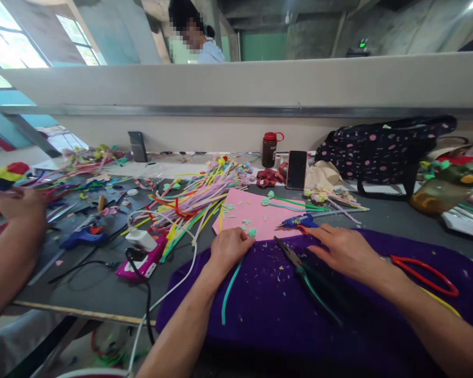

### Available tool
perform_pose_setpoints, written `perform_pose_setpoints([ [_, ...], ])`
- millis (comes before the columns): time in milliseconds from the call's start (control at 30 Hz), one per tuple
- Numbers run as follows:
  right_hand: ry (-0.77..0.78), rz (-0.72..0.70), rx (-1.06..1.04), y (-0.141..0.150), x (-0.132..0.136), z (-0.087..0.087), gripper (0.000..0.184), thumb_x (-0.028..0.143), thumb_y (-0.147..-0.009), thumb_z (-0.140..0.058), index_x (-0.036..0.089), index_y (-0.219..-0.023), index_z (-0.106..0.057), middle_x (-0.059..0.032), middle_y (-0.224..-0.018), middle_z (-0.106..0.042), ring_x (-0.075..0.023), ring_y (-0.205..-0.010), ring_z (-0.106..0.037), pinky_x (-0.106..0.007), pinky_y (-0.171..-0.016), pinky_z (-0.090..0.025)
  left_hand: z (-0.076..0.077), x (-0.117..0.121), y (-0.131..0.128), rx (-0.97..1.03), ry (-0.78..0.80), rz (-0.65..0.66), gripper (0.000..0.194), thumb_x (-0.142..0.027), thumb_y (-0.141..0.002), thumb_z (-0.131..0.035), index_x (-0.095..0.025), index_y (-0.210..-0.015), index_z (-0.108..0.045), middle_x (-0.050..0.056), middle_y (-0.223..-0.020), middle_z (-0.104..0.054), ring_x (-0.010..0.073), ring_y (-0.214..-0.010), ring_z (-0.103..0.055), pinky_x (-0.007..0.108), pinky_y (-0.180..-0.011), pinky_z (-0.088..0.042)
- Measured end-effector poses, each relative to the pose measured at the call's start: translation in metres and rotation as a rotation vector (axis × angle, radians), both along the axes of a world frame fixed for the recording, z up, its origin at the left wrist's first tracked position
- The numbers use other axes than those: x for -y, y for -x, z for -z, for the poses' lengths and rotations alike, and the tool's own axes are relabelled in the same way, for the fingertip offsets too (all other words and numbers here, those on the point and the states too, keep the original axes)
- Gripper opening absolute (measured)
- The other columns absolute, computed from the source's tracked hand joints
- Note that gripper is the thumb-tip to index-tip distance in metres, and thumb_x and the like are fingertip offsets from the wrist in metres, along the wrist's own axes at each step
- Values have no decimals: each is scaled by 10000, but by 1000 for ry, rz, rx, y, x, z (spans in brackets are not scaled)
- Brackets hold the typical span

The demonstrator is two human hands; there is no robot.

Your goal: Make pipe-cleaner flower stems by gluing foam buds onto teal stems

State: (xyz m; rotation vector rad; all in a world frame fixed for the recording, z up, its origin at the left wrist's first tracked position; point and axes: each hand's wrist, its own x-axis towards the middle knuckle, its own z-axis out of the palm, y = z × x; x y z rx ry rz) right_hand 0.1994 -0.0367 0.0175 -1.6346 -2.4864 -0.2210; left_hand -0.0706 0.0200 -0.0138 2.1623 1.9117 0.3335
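Note:
My left hand (232, 247) is closed, pinching a mint-green pipe cleaner (229, 295) just under its small curled head (253, 232); the stem hangs down over the purple cloth (260, 304). Farther right, my right hand (339, 249) has its fingers stretched out and the thumb apart. Its fingertips are at the orange trigger of a blue glue gun (297, 221), which lies on a pink sheet (242, 205). Whether they press on it I cannot tell. Dark-handled pliers (295, 257) lie on the cloth between my hands. Short green and yellow cut pieces are scattered over the sheet.
A large pile of pipe cleaners (205, 194) lies behind the sheet. A magenta power strip (144, 262) with cables sits left. Red-handled scissors (425, 270) rest under my right forearm. A phone (296, 169) and bottle (269, 149) stand behind. A co-worker's hand (18, 205) is far left.

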Motion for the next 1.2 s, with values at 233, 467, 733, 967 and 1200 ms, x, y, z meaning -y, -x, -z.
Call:
perform_pose_setpoints([
  [233,41,-17,-175,7,-4,12,305,316,-840,-474,212,-1116,-552,-61,-962,-628,-181,-736,-617,-301,-633,-476,2,-4,-1,219,0,24,179,-340,-683,-550,-195,-670,-656,34,-657,-657,164,-656,-588,239,-586,-378],
  [467,181,-111,-629,18,3,-5,199,236,-799,-520,211,-952,-645,-21,-850,-648,-147,-754,-602,-261,-696,-453,-13,1,-3,1190,455,88,262,-394,-691,-591,-135,-654,-568,-24,-487,-548,29,-314,-349,159,-321,-206],
  [733,659,-119,-1087,62,-9,-14,154,280,-774,-520,161,-778,-617,13,-629,-565,-93,-511,-546,-163,-414,-367,-13,10,-10,1480,639,133,194,-303,-715,-613,-110,-699,-593,-12,-521,-551,26,-378,-447,119,-341,-305],
  [967,582,-105,-1118,95,-21,-5,127,281,-736,-573,161,-718,-536,33,-620,-570,-70,-457,-504,-163,-409,-364,-14,24,-22,1669,619,20,140,-218,-681,-652,-149,-736,-544,-38,-551,-558,42,-418,-511,105,-340,-361],
  [1200,550,-94,-1100,93,-26,0,176,294,-769,-529,161,-655,-512,48,-520,-504,-70,-410,-471,-168,-390,-335,-14,30,-28,1639,538,30,170,-259,-693,-650,-153,-769,-541,-21,-586,-584,65,-477,-541,120,-371,-394],
])
